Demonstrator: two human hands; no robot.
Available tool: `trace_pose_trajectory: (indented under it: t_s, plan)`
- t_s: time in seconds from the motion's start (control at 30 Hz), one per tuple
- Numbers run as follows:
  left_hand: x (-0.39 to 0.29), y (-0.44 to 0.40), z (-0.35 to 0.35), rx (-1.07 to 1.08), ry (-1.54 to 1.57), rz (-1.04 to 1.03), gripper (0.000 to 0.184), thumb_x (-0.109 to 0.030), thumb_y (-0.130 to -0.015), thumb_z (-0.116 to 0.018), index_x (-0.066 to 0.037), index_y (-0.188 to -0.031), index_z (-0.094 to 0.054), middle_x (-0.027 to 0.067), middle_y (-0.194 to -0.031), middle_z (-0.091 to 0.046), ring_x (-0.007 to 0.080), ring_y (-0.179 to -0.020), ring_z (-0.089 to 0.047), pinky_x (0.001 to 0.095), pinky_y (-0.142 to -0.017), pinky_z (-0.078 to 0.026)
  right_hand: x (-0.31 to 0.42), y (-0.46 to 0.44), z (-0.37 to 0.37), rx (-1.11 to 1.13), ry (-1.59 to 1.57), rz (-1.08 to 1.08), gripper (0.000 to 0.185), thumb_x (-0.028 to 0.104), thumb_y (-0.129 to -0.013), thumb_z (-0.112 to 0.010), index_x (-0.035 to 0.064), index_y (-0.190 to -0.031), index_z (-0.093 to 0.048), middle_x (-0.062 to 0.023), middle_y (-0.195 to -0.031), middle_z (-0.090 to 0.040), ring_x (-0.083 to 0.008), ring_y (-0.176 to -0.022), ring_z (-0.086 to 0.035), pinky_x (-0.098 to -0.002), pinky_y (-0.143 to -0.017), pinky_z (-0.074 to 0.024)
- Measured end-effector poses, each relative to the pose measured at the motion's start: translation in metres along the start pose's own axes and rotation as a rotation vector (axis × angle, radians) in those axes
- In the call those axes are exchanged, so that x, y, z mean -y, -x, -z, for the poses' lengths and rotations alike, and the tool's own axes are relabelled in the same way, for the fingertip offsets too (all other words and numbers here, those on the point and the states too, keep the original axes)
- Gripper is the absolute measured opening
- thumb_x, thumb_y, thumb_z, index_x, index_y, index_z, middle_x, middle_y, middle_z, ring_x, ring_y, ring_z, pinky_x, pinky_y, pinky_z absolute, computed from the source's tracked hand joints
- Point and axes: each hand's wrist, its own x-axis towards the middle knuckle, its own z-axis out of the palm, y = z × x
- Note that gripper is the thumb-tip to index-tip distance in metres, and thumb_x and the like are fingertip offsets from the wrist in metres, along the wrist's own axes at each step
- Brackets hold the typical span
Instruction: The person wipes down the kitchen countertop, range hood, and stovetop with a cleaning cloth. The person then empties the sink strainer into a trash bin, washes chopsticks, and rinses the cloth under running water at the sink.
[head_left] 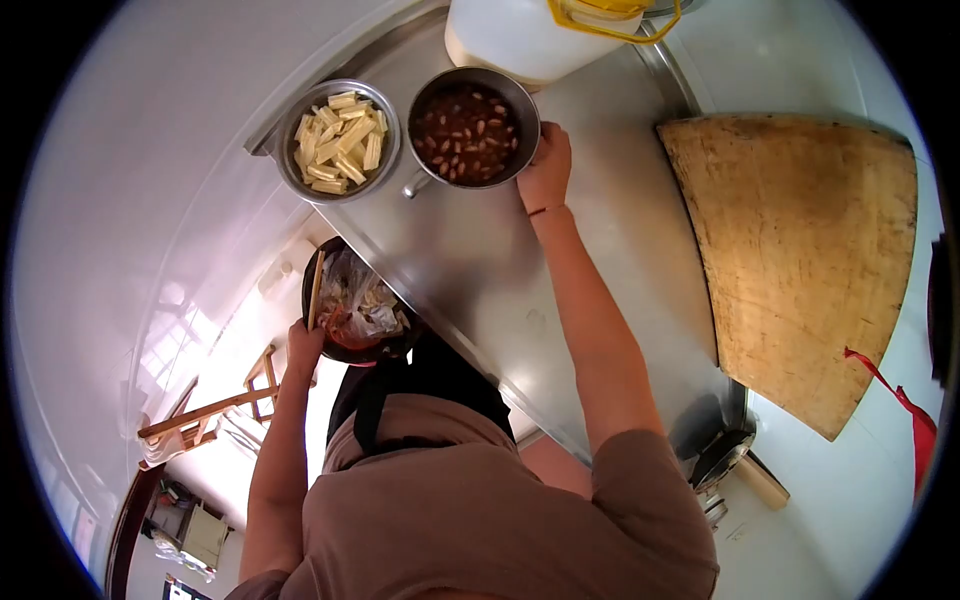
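My right hand [547,172] is closed on the right side of a dark metal pot [474,128], which stands on the steel counter and holds peanuts in dark liquid. Just left of the pot, a round metal bowl [391,150] is filled with pale yellow cut sticks [340,145]. Lower left, beyond the counter's edge, my left hand [304,345] is closed round light wooden chopsticks [316,290]. Beside that hand is a dark container [345,352] with a clear plastic bag and scraps inside; whether the hand also touches its rim is unclear.
A white tub [520,45] with a yellow handle stands behind the pot on the steel counter [500,285]. A large wooden board [800,250] leans at the right, near a red ribbon [915,430]. Pans [720,460] lie at the lower right. A wooden rack [210,408] stands lower left.
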Motion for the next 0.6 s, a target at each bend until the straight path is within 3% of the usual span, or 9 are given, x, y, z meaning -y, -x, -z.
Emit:
trace_pose_trajectory:
  t_s: [0.1, 0.17, 0.23, 0.27, 0.33, 0.43, 0.53, 0.6]
  plan:
    - [0.009, -0.002, -0.003, 0.014, 0.013, 0.012, 0.033, -0.020, -0.071, -0.053, 0.008, -0.088, -0.059, 0.0272, -0.075, -0.060, 0.0407, -0.074, -0.060, 0.0440, -0.064, -0.045, 0.014, 0.025, 0.005, 0.024, 0.005, -0.030, 0.009, -0.001, -0.067, -0.055, 0.0021, -0.074, -0.059, -0.0134, -0.082, -0.056, -0.0327, -0.078, -0.052, -0.0407, -0.067, -0.0430]
    - [0.015, -0.004, -0.005, 0.016, 0.003, 0.005, 0.033, -0.020, -0.070, -0.054, 0.007, -0.088, -0.060, 0.0271, -0.076, -0.060, 0.0414, -0.075, -0.060, 0.0443, -0.065, -0.045, 0.039, 0.048, 0.008, -0.056, 0.059, -0.191, 0.010, -0.001, -0.067, -0.056, 0.0030, -0.074, -0.060, -0.0134, -0.081, -0.056, -0.0328, -0.078, -0.052, -0.0410, -0.067, -0.0429]
    - [0.019, -0.004, -0.008, -0.004, 0.019, -0.025, 0.033, -0.021, -0.070, -0.054, 0.006, -0.089, -0.060, 0.0272, -0.076, -0.060, 0.0411, -0.077, -0.060, 0.0449, -0.067, -0.045, 0.064, 0.078, 0.011, -0.002, 0.003, -0.243, 0.012, -0.003, -0.067, -0.057, 0.0030, -0.077, -0.059, -0.0138, -0.085, -0.054, -0.0326, -0.084, -0.053, -0.0395, -0.072, -0.0440]
    - [0.022, -0.004, -0.010, -0.005, 0.021, -0.025, 0.033, -0.021, -0.070, -0.054, 0.006, -0.089, -0.060, 0.0272, -0.076, -0.060, 0.0411, -0.077, -0.060, 0.0449, -0.067, -0.045, 0.077, 0.094, 0.017, -0.002, 0.003, -0.240, 0.012, -0.003, -0.067, -0.057, 0.0030, -0.077, -0.059, -0.0138, -0.085, -0.054, -0.0326, -0.084, -0.053, -0.0395, -0.072, -0.0440]
    - [0.024, -0.006, -0.011, 0.013, 0.041, -0.018, 0.034, -0.021, -0.070, -0.055, 0.006, -0.090, -0.060, 0.0273, -0.077, -0.060, 0.0412, -0.078, -0.060, 0.0445, -0.068, -0.046, 0.095, 0.114, 0.028, 0.246, -0.184, -0.148, 0.008, -0.001, -0.071, -0.056, 0.0019, -0.078, -0.059, -0.0146, -0.087, -0.055, -0.0317, -0.084, -0.053, -0.0392, -0.073, -0.0437]
    - [0.019, -0.001, -0.009, 0.039, 0.025, 0.043, 0.033, -0.021, -0.070, -0.056, 0.006, -0.090, -0.061, 0.0265, -0.076, -0.061, 0.0395, -0.077, -0.061, 0.0438, -0.068, -0.046, 0.062, 0.108, 0.050, 0.055, 0.065, 0.029, 0.010, 0.003, -0.071, -0.056, 0.0022, -0.081, -0.059, -0.0141, -0.081, -0.056, -0.0337, -0.081, -0.054, -0.0443, -0.075, -0.0417]
    - [0.017, 0.006, -0.005, 0.032, 0.080, 0.038, 0.032, -0.021, -0.071, -0.057, 0.005, -0.088, -0.061, 0.0248, -0.074, -0.061, 0.0367, -0.076, -0.062, 0.0426, -0.067, -0.046, -0.033, 0.066, 0.078, -0.106, 0.022, -0.530, 0.013, 0.005, -0.078, -0.051, 0.0018, -0.086, -0.061, -0.0163, -0.087, -0.056, -0.0329, -0.082, -0.054, -0.0417, -0.075, -0.0423]
    - [0.016, 0.010, -0.005, 0.027, 0.100, 0.059, 0.032, -0.021, -0.071, -0.056, 0.005, -0.088, -0.061, 0.0248, -0.074, -0.061, 0.0364, -0.074, -0.062, 0.0416, -0.066, -0.047, -0.067, 0.050, 0.085, -0.110, 0.194, -0.596, 0.015, 0.003, -0.076, -0.051, 0.0012, -0.087, -0.061, -0.0151, -0.086, -0.056, -0.0311, -0.082, -0.053, -0.0415, -0.073, -0.0421]
